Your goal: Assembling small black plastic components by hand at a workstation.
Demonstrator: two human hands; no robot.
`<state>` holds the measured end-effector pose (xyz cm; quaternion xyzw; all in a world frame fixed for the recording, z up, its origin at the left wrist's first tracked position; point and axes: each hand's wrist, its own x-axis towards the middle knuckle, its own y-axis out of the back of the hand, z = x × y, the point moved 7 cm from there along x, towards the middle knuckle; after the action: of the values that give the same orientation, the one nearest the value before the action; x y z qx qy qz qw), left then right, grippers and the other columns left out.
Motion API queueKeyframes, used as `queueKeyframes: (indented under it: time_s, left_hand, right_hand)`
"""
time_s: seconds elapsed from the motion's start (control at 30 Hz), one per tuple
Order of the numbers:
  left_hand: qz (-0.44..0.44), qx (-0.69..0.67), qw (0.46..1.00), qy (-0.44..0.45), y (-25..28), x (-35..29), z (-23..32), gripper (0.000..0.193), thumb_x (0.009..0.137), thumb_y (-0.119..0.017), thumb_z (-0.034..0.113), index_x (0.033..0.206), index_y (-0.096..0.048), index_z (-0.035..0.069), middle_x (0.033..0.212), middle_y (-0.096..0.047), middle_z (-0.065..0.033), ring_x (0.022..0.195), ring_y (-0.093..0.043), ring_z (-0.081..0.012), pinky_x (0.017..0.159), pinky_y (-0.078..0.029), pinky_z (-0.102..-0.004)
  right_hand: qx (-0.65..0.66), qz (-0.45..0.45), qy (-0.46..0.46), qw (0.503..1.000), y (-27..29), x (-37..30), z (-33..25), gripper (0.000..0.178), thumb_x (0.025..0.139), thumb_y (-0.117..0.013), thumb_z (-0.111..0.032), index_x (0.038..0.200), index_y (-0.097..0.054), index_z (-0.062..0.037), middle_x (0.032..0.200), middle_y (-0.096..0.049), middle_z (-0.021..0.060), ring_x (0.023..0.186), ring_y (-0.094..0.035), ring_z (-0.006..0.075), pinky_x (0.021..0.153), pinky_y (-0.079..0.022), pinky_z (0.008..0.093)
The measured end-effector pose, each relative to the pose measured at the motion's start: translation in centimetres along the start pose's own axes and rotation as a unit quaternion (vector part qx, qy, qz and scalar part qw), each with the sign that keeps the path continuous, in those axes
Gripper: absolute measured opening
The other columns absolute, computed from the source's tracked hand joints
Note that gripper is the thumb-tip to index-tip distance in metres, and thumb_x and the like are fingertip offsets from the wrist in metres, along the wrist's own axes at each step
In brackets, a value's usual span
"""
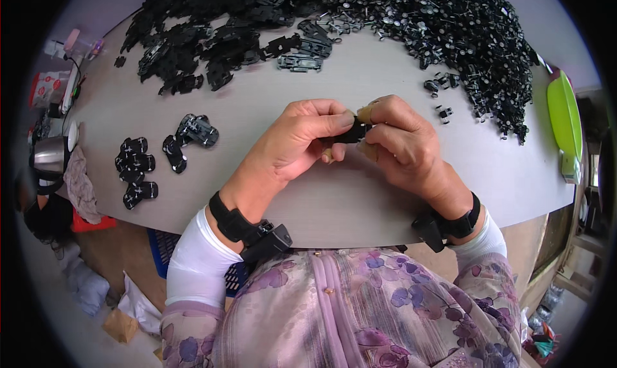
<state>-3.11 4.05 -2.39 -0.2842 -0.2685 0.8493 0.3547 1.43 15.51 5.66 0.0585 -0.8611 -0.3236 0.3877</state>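
In front of me, above the table, my left hand [297, 139] pinches a small black toy car chassis [349, 135] between thumb and fingers. My right hand [406, 139] is closed at the chassis's right end, with tan coverings on some fingertips. A small silvery bit shows there; whether it is a wheel axle I cannot tell. My fingers cover much of the piece. To the left lie several chassis with wheels [135, 169], grouped in a column, and a smaller cluster of them [196, 131] sits closer to my left hand.
A heap of black chassis [225, 40] spreads along the table's far left. Beside it, a large pile of wheel axles [450, 34] reaches down the right, with a few loose axles [445, 113]. A green basin [564, 121] stands at the right edge, a metal kettle [50, 155] at the left.
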Motion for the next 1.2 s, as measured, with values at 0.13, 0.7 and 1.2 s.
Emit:
queueKeyframes:
  time_s: [0.13,0.7,1.2]
  left_hand:
    - [0.034,0.047,0.998,0.006,0.3,-0.4,0.2,0.014,0.091,-0.066,0.018,0.087,-0.065,0.004,0.071,-0.062,-0.0011,0.057,-0.059,-0.0078,0.049,-0.042,-0.0197]
    - [0.035,0.013,0.999,-0.012,0.5,-0.3,-0.1,0.015,0.091,-0.065,0.017,0.085,-0.063,0.004,0.073,-0.063,-0.0031,0.056,-0.058,-0.008,0.048,-0.042,-0.0199]
    - [0.06,0.053,0.996,-0.031,0.0,-0.2,0.4,0.023,0.095,-0.056,0.016,0.111,-0.059,0.0,0.091,-0.065,-0.0091,0.068,-0.068,-0.018,0.058,-0.056,-0.0278]
  right_hand:
    - [0.012,0.006,-0.018,1.0,-0.5,-0.6,0.0,0.019,0.063,-0.068,0.008,0.075,-0.057,-0.0016,0.09,-0.058,0.0102,0.074,-0.059,0.0252,0.06,-0.05,0.0327]
    - [-0.044,0.031,-0.039,0.998,-0.6,-0.8,-0.2,0.047,0.063,-0.074,0.003,0.108,-0.059,-0.0009,0.093,-0.066,0.0126,0.081,-0.065,0.0299,0.07,-0.054,0.0356]
    - [-0.26,-0.061,-0.18,0.947,5.0,-1.9,9.5,0.014,0.071,-0.059,0.007,0.082,-0.062,-0.0012,0.084,-0.06,0.0069,0.083,-0.057,0.0283,0.072,-0.048,0.0388]
